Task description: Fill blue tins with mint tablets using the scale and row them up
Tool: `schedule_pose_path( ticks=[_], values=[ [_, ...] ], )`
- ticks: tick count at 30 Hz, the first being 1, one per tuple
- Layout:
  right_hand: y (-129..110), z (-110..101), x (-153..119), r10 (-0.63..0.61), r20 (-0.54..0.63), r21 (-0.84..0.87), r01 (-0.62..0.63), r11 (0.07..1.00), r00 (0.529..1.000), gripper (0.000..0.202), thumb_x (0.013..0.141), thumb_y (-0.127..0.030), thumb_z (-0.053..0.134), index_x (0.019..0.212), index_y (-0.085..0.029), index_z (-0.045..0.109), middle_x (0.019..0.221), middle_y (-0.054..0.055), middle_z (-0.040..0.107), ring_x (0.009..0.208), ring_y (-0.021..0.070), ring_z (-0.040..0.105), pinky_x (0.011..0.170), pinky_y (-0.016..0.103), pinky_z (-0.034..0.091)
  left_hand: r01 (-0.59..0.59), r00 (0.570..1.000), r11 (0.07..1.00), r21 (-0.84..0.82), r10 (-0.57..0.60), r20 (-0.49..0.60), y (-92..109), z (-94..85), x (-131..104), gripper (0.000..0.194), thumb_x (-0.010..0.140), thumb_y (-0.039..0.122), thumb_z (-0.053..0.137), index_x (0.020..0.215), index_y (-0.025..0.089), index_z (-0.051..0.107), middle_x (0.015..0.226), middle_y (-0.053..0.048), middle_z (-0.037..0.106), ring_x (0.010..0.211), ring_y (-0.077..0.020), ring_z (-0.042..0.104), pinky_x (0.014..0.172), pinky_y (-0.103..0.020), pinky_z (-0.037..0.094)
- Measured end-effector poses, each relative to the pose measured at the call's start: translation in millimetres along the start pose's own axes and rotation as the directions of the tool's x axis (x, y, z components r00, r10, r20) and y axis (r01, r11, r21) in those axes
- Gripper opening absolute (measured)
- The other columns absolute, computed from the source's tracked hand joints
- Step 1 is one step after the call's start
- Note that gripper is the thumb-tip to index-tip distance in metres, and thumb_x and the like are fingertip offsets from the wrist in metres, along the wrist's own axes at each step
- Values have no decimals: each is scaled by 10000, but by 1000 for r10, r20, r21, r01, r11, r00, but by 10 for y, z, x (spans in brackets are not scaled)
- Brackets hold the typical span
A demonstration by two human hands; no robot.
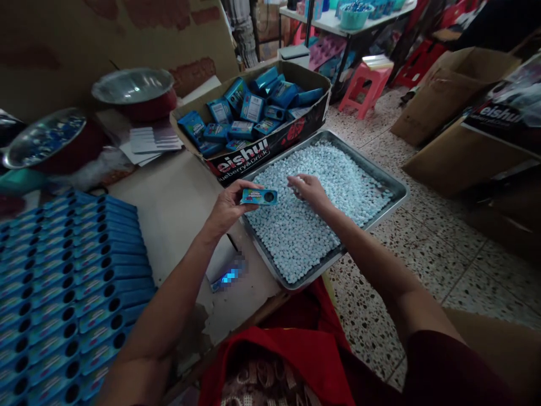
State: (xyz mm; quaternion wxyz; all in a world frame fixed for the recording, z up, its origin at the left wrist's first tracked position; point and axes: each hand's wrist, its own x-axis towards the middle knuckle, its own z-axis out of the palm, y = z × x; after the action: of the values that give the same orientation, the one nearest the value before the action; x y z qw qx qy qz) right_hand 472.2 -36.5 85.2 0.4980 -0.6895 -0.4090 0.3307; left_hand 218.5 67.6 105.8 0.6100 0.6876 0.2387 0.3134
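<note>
My left hand (228,210) grips a small blue candy box (258,197) between thumb and fingers, at the left rim of a metal tray (270,269). The box has a dark round hole at its right end and printed lettering. Small pale-blue candies (296,237) cover most of the tray. Over the middle of them is my right hand (310,190), its fingers curled together, with white bits showing at the fingertips. The inside of its grasp is hidden. Both forearms reach in from below.
A carton of filled blue packets (253,107) stands behind the tray. Stacked blue boxes (76,293) fill the left side. Two metal-lined bowls (131,90) sit at the back left. A pink stool (367,84) and cardboard cartons (448,96) stand on the speckled floor at the right.
</note>
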Motion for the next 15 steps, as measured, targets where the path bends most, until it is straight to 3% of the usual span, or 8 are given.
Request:
schedule_pose_path(
  ticks=[1,3,4,6,8,11,15],
  values=[
    [-48,0,16,58,20,288,-61,956,998,486,1016,-670,768,843,-226,671,701,-5,550,603,152,465,548,286,303,9,1000,1000,29,-8,-30,-7,13,3,579,618,332,1106,1090,228,788,1141,-50,855,1084,-252,783,1011,-357,611],
    [-189,14,22,82,105,691,-132,711,991,542,902,-728,870,889,-221,677,719,-22,559,547,103,394,482,251,234,37,996,996,86,-30,-87,-19,66,23,579,611,335,1088,1105,229,806,1053,-27,832,983,-228,758,925,-336,609],
    [-272,30,19,58,134,787,-142,601,989,553,865,-721,908,910,-219,679,749,-19,586,550,88,397,472,233,249,54,993,992,113,-41,-108,-17,100,35,569,615,335,1075,1110,230,813,1018,-20,819,943,-220,742,879,-328,604],
    [-430,84,12,3,131,867,-116,484,991,522,883,-693,902,946,-226,678,816,-5,630,601,91,460,500,216,362,76,990,984,162,-56,-126,6,169,56,543,625,328,1047,1109,228,824,973,-18,802,906,-217,723,810,-314,587],
    [-542,170,14,-33,82,885,-58,463,996,476,955,-701,825,973,-249,677,845,4,629,683,129,542,573,246,482,78,991,976,204,-53,-125,50,222,66,526,629,316,1025,1108,222,829,962,-22,800,901,-218,719,785,-306,570],
    [-602,315,28,-82,9,877,32,480,997,445,1010,-725,740,1033,-282,707,822,9,567,780,190,601,649,314,549,66,992,967,244,-37,-121,107,257,67,514,640,324,1013,1108,218,827,970,-22,809,912,-220,724,804,-309,562],
    [-605,389,12,-126,-57,730,127,672,990,525,1008,-810,688,1090,-297,759,815,20,529,820,230,619,698,373,566,47,989,963,264,-8,-147,103,261,70,499,615,324,1028,1058,228,819,939,-11,800,892,-226,709,814,-325,551]
  ],
)
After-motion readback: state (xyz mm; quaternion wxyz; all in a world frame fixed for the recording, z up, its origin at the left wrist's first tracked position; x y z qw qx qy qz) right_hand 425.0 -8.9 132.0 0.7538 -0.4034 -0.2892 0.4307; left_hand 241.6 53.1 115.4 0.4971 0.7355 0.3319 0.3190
